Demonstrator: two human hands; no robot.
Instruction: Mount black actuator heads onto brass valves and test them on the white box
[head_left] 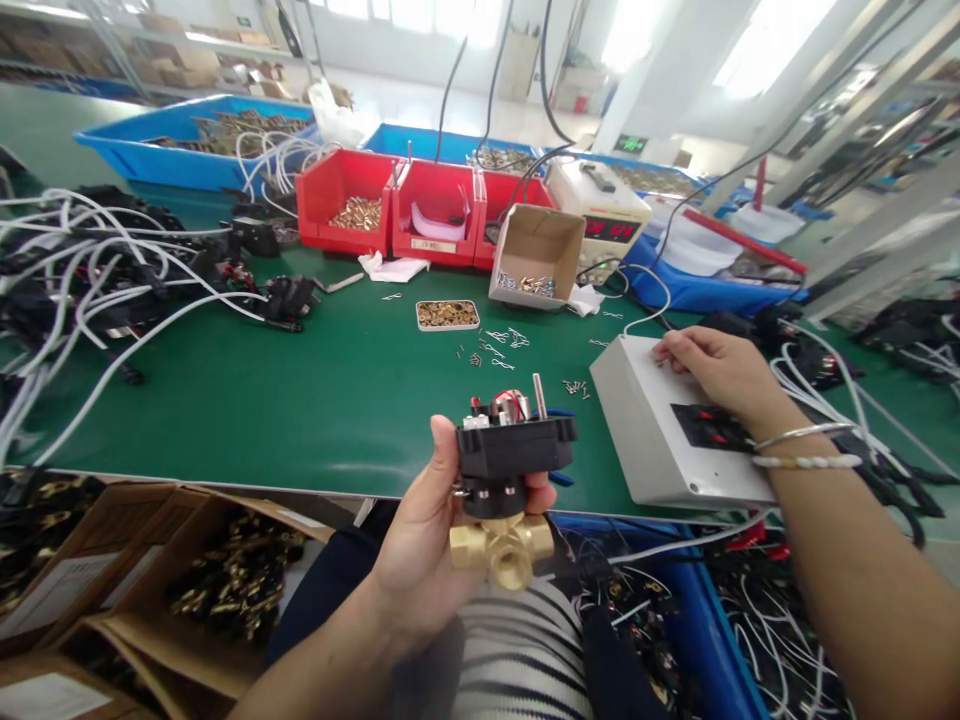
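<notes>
My left hand (420, 540) is wrapped round a motorized valve (514, 445), held upright above the bench's front edge. Its lower part is a brass three-way body, its upper part a black housing with the top uncovered. Red wires, small electronic parts and an upright metal shaft show there. My right hand (712, 365) rests over a grey metal box (645, 420), thumb and fingers pinched together near its far edge. Whatever sits between those fingertips is hidden. A black terminal with red parts (709, 427) lies on the box's top under my right wrist.
Loose clips (506, 345) and small screws (576, 388) lie on the green bench (337, 400). Behind are a tin of brass parts (448, 316), a cardboard box (536, 250), red bins (345, 205) and a power supply (600, 205). Cabled units (289, 300) crowd the left.
</notes>
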